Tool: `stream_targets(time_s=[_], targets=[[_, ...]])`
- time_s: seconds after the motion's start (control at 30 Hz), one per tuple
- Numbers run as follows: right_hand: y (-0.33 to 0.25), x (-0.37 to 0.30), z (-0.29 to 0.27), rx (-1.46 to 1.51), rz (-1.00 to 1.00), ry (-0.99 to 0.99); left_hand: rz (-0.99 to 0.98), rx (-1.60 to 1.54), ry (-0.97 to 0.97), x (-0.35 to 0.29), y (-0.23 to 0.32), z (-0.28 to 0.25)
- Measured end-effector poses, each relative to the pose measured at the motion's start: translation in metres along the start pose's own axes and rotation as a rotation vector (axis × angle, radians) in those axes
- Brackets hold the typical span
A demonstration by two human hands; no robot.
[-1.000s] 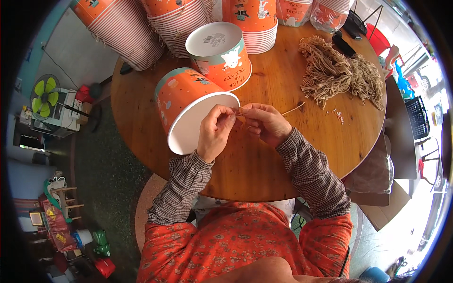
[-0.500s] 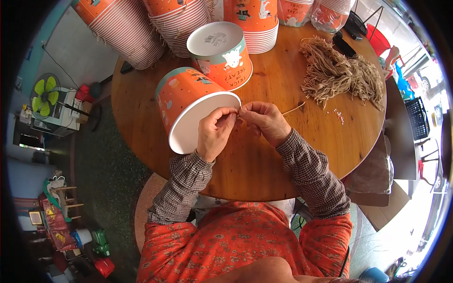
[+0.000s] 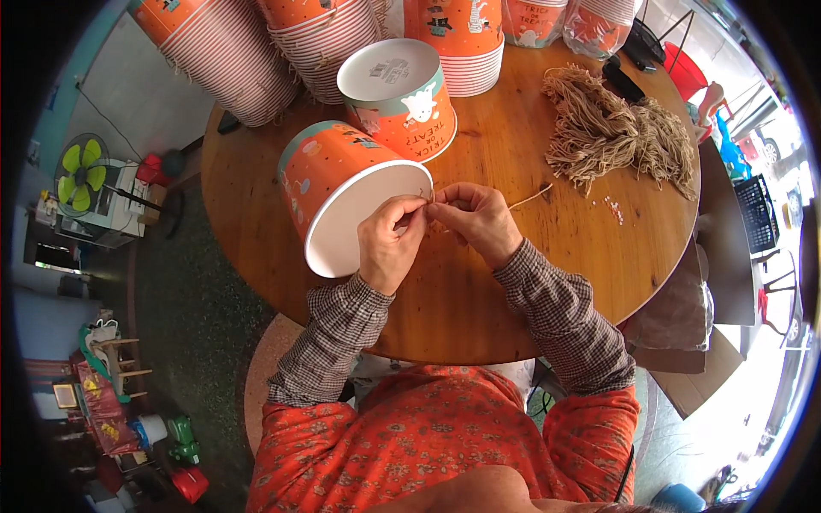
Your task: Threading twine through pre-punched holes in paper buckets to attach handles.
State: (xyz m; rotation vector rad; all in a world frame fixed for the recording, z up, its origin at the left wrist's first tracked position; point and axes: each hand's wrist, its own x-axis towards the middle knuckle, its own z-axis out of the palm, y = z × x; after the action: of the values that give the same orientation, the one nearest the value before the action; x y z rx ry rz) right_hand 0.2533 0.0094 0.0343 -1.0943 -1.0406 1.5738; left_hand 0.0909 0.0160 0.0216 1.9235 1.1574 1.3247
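A large orange paper bucket [image 3: 342, 175] with a green band lies tipped on its side, its white open mouth toward me. At the right edge of its rim, my left hand [image 3: 389, 244] pinches a thin piece of tan twine, thumb against forefinger. My right hand [image 3: 486, 224] meets it there, its fingertips also closed on the twine. A loose tail of the twine [image 3: 532, 197] sticks out to the right behind my right hand. My fingers hide most of the cord and the exact spot where it meets the rim.
A second orange bucket [image 3: 402, 111] stands upside down just behind. Tall stacks of nested buckets [image 3: 224, 64] line the far edge. A bundle of tan twine [image 3: 620, 137] lies at the right, with small pale bits [image 3: 614, 208] near it on the round wooden table [image 3: 479, 316].
Both hands have shifted very slightly left, and the tipped bucket with them. A short bit of twine now shows inside the rim by my left fingertips.
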Motion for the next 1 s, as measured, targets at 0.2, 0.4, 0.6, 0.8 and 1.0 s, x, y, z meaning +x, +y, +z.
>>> stream_targets(time_s=[0.2, 0.4, 0.6, 0.8, 1.0], targets=[[0.011, 0.003, -0.002, -0.34, -0.234, 0.065, -0.101, -0.08, -0.048, 0.002, 0.001, 0.0], [0.01, 0.003, -0.003, -0.366, -0.219, 0.078, -0.083, -0.136, -0.054, 0.005, 0.004, 0.001], [0.008, 0.002, -0.002, -0.384, -0.227, 0.089, -0.009, -0.138, -0.091, 0.003, -0.01, 0.001], [0.006, -0.001, 0.001, -0.4, -0.28, 0.116, -0.003, -0.167, -0.101, 0.004, -0.004, 0.004], [-0.001, 0.001, -0.005, 0.005, 0.004, 0.015, 0.031, -0.126, -0.102, 0.003, -0.008, 0.001]])
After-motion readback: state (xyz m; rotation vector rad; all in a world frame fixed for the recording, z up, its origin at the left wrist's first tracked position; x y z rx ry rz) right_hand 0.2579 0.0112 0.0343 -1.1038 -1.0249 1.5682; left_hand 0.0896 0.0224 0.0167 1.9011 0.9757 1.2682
